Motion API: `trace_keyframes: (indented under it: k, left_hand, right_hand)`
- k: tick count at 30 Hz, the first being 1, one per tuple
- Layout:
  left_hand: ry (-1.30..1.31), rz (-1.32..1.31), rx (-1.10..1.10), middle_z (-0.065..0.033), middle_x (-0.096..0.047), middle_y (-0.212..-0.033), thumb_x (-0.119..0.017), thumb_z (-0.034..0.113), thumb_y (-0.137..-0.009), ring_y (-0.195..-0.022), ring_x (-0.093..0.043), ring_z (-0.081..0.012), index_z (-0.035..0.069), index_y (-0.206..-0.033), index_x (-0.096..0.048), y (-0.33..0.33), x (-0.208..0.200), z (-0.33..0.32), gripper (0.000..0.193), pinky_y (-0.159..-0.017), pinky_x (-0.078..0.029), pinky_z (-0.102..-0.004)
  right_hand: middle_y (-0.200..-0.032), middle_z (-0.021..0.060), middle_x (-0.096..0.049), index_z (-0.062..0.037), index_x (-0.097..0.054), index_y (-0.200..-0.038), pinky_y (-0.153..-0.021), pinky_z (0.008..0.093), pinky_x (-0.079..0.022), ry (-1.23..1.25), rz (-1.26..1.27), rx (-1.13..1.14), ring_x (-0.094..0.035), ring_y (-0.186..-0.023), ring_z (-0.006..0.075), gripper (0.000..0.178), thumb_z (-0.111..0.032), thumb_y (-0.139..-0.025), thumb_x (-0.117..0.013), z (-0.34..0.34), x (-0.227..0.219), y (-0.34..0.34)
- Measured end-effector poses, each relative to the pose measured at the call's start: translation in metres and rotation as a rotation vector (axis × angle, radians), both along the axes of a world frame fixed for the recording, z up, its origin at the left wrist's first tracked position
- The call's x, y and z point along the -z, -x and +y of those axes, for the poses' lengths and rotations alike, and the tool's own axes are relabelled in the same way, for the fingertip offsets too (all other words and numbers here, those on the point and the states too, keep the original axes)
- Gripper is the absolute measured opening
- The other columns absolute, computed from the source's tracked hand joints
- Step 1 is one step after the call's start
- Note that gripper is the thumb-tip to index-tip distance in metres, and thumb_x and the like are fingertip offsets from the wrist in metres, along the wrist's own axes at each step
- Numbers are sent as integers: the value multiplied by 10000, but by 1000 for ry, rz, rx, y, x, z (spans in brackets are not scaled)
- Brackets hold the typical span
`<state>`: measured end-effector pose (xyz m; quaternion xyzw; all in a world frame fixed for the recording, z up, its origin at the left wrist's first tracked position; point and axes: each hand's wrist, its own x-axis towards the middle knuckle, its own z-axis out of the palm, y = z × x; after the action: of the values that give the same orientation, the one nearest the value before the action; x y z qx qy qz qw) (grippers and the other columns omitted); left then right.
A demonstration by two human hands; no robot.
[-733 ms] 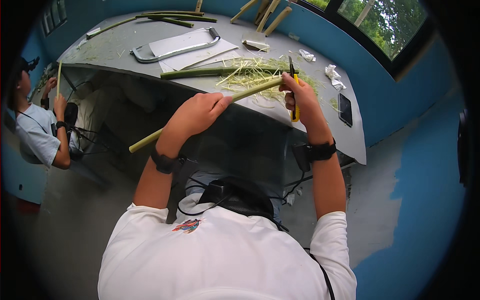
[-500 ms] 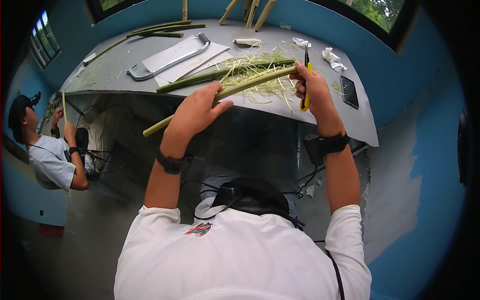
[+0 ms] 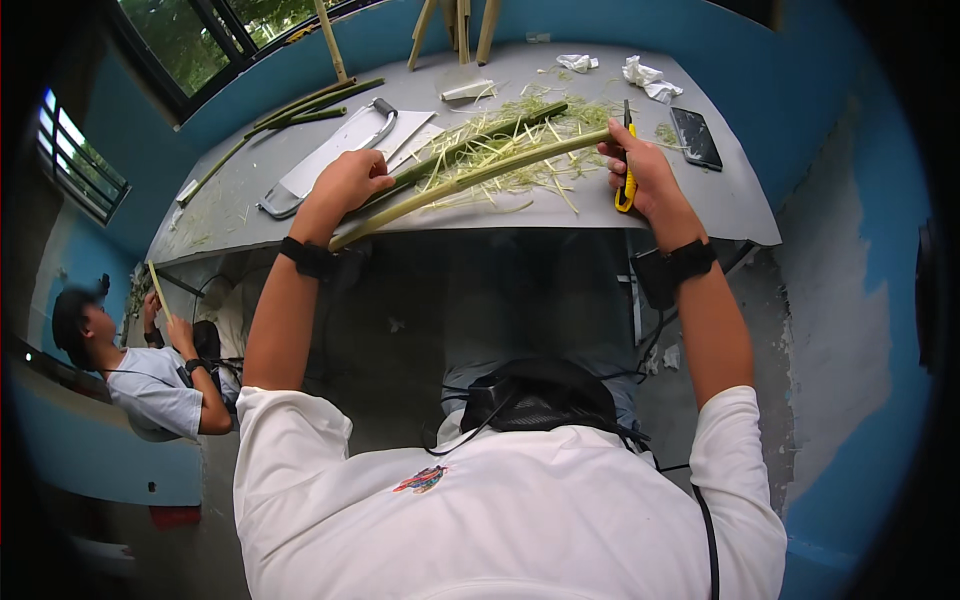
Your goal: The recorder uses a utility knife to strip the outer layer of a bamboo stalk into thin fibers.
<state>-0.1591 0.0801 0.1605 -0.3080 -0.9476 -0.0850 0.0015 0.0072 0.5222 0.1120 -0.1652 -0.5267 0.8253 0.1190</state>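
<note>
A pale, peeled bamboo stick (image 3: 470, 178) slants up to the right across the table's front edge. My right hand (image 3: 645, 172) is closed around a yellow utility knife (image 3: 626, 190), blade upward, and pinches the stick's right end between thumb and fingers. My left hand (image 3: 350, 182) is curled over the left part of a dark green bamboo stalk (image 3: 480, 145), above the peeled stick's lower left end. Its fingertips are hidden, so whether it grips the stalk I cannot make out. Pale green shavings (image 3: 540, 165) lie around and under both bamboo pieces.
Behind my left hand, a hacksaw (image 3: 375, 125) rests on white sheets (image 3: 325, 150). More green stalks (image 3: 310, 105) lie at the far left. A phone (image 3: 696, 138) and crumpled tissues (image 3: 650, 78) are on the right. A seated person (image 3: 160, 380) holds a thin strip at left.
My left hand has come off the peeled stick and moved left over the green stalk. The peeled stick's left end has dropped toward the table edge. The view has tilted.
</note>
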Motion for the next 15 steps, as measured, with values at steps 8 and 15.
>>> trace_keyframes:
  k: [8, 15]
  left_hand:
    - [129, 67, -15, -170, -808, -1006, -858, 295, -924, -965, -765, -375, 49, -1027, -795, 17, 4, 22, 274, -856, -595, -479]
    - [141, 198, -109, -209, -797, -1074, -806, 297, -958, -1031, -752, -407, 31, -1070, -781, 45, 16, -4, 289, -903, -586, -506]
  right_hand:
    - [-978, 86, -749, -46, -625, -1179, -524, 262, -413, 40, 41, -4, -469, -616, 57, 279, -315, -1137, -682, 14, -11, -3]
    - [-981, 98, -757, -35, -630, -1163, -534, 256, -419, 107, 77, -6, -468, -614, 58, 293, -317, -1130, -700, 26, -7, 7]
